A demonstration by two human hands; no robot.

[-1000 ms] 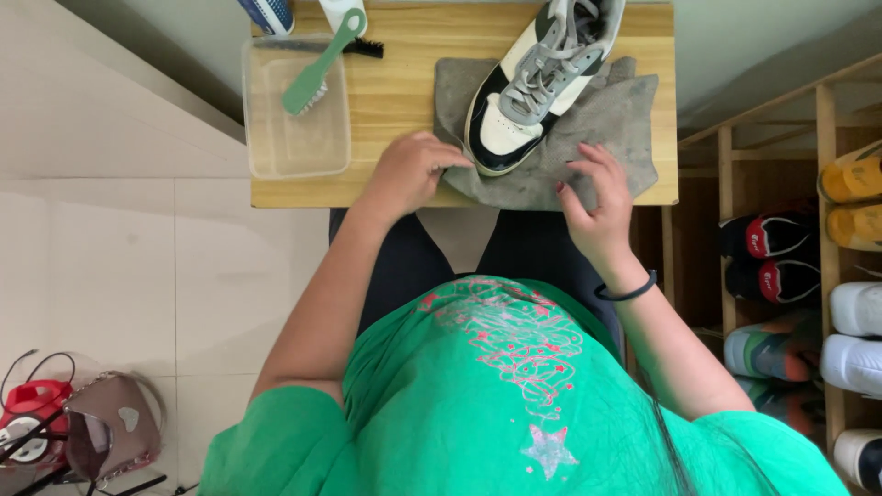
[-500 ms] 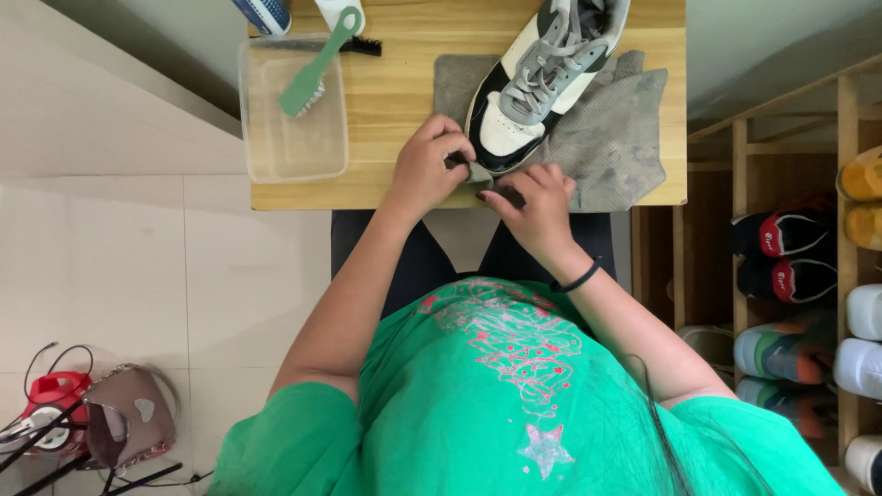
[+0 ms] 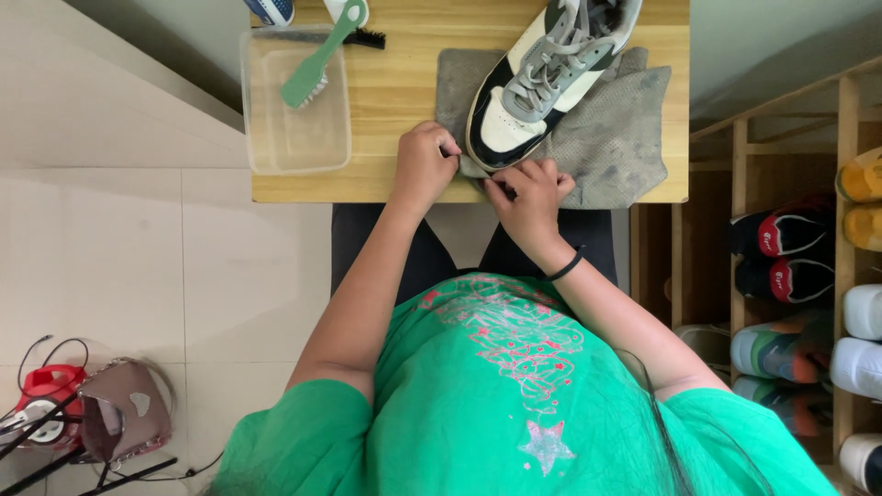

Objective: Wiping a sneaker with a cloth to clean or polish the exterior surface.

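A white, black and grey sneaker (image 3: 542, 78) lies on a grey cloth (image 3: 611, 138) spread over a small wooden table (image 3: 404, 101). My left hand (image 3: 424, 165) pinches the near edge of the cloth just left of the shoe's toe. Close beside it, my right hand (image 3: 531, 195) pinches the same cloth edge under the toe. Both hands rest at the table's front edge.
A clear plastic tub (image 3: 294, 106) sits at the table's left with a green brush (image 3: 317, 60) lying across it. A wooden shoe rack (image 3: 808, 257) with several pairs stands at the right. A red device and a pinkish bag (image 3: 124, 409) lie on the tiled floor.
Both hands have drawn together from the cloth's outer parts to its near edge below the shoe's toe, and now pinch the cloth there.
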